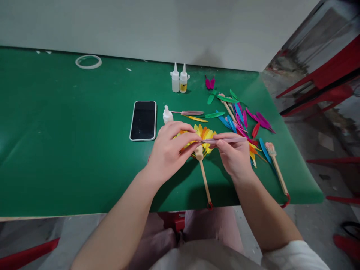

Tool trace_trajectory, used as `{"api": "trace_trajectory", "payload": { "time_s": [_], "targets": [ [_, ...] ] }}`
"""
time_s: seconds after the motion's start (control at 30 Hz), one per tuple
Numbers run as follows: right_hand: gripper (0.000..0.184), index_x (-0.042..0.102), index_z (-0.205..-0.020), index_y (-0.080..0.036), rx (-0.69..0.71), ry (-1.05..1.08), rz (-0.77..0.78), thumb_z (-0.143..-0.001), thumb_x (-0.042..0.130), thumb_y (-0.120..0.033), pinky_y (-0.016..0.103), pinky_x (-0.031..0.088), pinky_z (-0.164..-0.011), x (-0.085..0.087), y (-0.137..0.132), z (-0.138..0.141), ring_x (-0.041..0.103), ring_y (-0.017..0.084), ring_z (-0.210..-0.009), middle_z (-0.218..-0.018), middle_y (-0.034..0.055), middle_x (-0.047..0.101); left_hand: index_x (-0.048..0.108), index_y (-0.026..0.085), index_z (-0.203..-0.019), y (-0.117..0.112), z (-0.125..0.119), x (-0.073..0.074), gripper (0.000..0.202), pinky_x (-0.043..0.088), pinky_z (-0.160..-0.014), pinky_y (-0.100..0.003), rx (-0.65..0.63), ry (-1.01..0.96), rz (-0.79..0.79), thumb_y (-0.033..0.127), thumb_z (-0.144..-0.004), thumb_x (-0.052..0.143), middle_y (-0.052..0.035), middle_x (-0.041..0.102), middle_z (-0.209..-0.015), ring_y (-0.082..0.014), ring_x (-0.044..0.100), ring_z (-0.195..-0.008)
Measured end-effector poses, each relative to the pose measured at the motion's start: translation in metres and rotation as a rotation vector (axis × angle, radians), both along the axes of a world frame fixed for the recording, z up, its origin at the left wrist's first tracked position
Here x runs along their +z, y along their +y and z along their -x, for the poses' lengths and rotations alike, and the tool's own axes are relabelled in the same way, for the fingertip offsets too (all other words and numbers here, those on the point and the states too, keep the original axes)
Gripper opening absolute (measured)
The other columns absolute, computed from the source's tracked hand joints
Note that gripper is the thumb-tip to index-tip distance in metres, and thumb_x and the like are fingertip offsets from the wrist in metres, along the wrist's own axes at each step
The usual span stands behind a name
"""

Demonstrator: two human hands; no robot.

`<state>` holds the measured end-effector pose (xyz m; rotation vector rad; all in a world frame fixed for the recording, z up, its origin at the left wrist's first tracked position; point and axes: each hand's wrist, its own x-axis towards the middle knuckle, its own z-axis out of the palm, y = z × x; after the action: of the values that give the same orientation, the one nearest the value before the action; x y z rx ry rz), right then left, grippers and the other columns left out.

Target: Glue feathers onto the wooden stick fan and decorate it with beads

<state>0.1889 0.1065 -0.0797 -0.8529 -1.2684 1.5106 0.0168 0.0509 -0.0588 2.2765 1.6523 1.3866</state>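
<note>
A fan of yellow and orange feathers [208, 134] on a wooden handle [205, 180] lies before me, with a red cord at the handle's lower end. Pinched in my right hand [234, 155] is a pair of pinkish tweezers [234, 140], pointing left above the fan. My left hand [170, 152] hovers over the fan's left side, thumb and fingertips closed together at the tweezers' tip. Whatever lies between those fingertips is too small to make out. The left hand hides part of the fan and the base of a white glue bottle [167, 114].
Loose feathers [237, 116] in several colours lie to the right, around other wooden handles [277, 167]. A phone [143, 120] rests left of my hands. Two small bottles [179, 80] stand near the wall; a clear ring [88, 62] lies far left. Red chairs [323, 86] stand beyond the table's right edge.
</note>
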Motion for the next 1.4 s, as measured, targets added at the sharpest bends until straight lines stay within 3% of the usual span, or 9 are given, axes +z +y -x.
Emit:
{"api": "trace_trajectory", "payload": {
  "time_s": [0.63, 0.8, 0.9, 1.0, 1.17, 1.4],
  "targets": [
    [0.01, 0.07, -0.073, -0.025, -0.019, -0.004, -0.012, -0.065, 0.074, -0.029, 0.03, 0.052, -0.062, -0.002, 0.0, 0.0, 0.065, 0.016, -0.063, -0.07, 0.0001, 0.07, 0.063, 0.023, -0.092, 0.0, 0.002, -0.002, 0.013, 0.046, -0.081, -0.032, -0.037, 0.029, 0.036, 0.025, -0.079, 0.06, -0.0032, 0.063, -0.093, -0.016, 0.056, -0.09],
    [0.008, 0.071, -0.073, -0.025, -0.133, -0.015, -0.076, -0.066, 0.072, -0.028, 0.029, 0.052, -0.059, -0.004, 0.014, -0.01, 0.063, 0.014, -0.059, -0.07, -0.0005, 0.069, 0.061, 0.022, -0.098, 0.0, 0.012, 0.001, 0.021, 0.048, -0.079, -0.032, 0.101, 0.018, 0.003, 0.028, -0.078, 0.062, -0.0039, 0.061, -0.095, -0.0165, 0.057, -0.089],
    [0.006, 0.071, -0.073, -0.026, -0.231, -0.116, -0.162, -0.067, 0.071, -0.028, 0.031, 0.053, -0.059, -0.009, 0.03, -0.025, 0.064, 0.015, -0.061, -0.07, -0.0007, 0.069, 0.06, 0.022, -0.099, -0.002, 0.02, 0.002, 0.021, 0.049, -0.076, -0.03, 0.218, -0.009, 0.003, 0.026, -0.078, 0.061, -0.0023, 0.062, -0.091, -0.0156, 0.059, -0.085],
    [0.002, 0.072, -0.068, -0.025, -0.246, -0.348, -0.284, -0.066, 0.071, -0.025, 0.033, 0.055, -0.066, -0.016, 0.041, -0.04, 0.066, 0.018, -0.07, -0.077, 0.0004, 0.071, 0.061, 0.023, -0.097, -0.004, 0.025, 0.001, 0.018, 0.05, -0.074, -0.027, 0.305, -0.055, 0.039, 0.023, -0.079, 0.06, 0.0009, 0.065, -0.084, -0.0134, 0.061, -0.078],
    [0.009, 0.073, -0.076, -0.024, -0.134, -0.653, -0.448, -0.072, 0.066, -0.028, 0.033, 0.054, -0.073, -0.023, 0.042, -0.047, 0.066, 0.018, -0.077, -0.081, 0.0012, 0.072, 0.064, 0.026, -0.089, -0.004, 0.026, 0.002, 0.012, 0.051, -0.074, -0.024, 0.37, -0.121, 0.036, 0.023, -0.079, 0.061, 0.0034, 0.069, -0.085, -0.0126, 0.064, -0.081],
    [0.013, 0.073, -0.08, -0.024, -0.014, -0.773, -0.536, -0.077, 0.06, -0.029, 0.033, 0.052, -0.078, -0.026, 0.041, -0.04, 0.065, 0.017, -0.083, -0.085, 0.0023, 0.072, 0.066, 0.023, -0.091, -0.003, 0.028, 0.003, 0.013, 0.049, -0.068, -0.02, 0.365, -0.152, 0.087, 0.026, -0.082, 0.057, 0.0023, 0.07, -0.086, -0.0103, 0.065, -0.076]
  ]
}}
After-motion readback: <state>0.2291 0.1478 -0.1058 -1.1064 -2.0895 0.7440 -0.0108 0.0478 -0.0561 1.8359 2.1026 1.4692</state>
